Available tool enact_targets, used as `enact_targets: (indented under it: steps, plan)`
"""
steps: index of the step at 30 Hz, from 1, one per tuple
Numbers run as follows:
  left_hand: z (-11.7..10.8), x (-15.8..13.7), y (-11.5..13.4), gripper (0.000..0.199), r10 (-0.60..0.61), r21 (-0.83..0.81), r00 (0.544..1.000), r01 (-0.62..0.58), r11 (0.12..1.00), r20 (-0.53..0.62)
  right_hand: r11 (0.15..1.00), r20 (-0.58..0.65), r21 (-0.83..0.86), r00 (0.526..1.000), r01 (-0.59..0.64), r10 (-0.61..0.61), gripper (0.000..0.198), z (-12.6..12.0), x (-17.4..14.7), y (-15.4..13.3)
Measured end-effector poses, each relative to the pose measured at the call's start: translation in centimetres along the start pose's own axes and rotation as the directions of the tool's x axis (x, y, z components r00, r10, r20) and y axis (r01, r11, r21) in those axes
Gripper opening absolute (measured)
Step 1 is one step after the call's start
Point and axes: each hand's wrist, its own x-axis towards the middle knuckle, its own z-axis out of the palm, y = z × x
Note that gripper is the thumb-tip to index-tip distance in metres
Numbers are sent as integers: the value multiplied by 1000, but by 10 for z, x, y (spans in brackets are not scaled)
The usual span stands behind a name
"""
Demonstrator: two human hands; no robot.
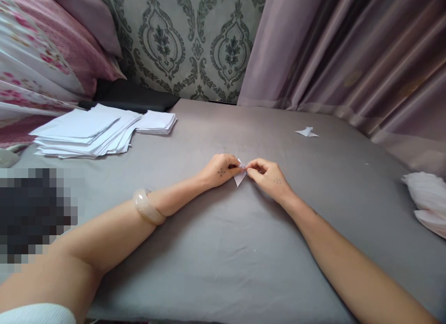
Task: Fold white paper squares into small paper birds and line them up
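A small folded piece of white paper (239, 179) is held between my two hands, just above the grey sheet. My left hand (221, 169) pinches it from the left, thumb and fingers closed. From the right, the fingertips of my right hand (266, 175) grip the same paper. One pointed corner sticks out below the fingers and a small tip shows above them. My fingers hide the middle of the folds. Farther off to the right lies another folded paper piece (307, 132) with pointed ends.
At the back left lie a large stack of white paper sheets (80, 133) and a smaller stack (156, 122). The grey sheet (223, 263) covers the surface. Pink curtains (313, 45) hang on the right, and white bundled cloth (427, 194) rests at the right edge.
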Motion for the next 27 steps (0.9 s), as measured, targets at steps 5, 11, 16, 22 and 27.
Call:
enact_targets:
  steps: [5,11,16,22,27]
  plan:
    - [1,1,-3,24,23,11,1000,-23,1000,1,998,19,56,999,-33,32,14,1,2,-3]
    - [2,1,-3,30,47,57,999,-47,997,-4,992,13,38,992,-124,124,38,2,5,-7]
    - [2,1,-3,24,60,57,998,-60,997,-6,994,-2,22,994,-107,107,33,4,7,-6]
    - [0,0,0,23,66,52,998,-66,996,-3,993,-6,-5,993,-116,116,25,2,5,-9]
    - [-3,-2,4,16,0,21,1000,0,1000,-2,967,56,84,970,-241,237,24,-3,4,-13]
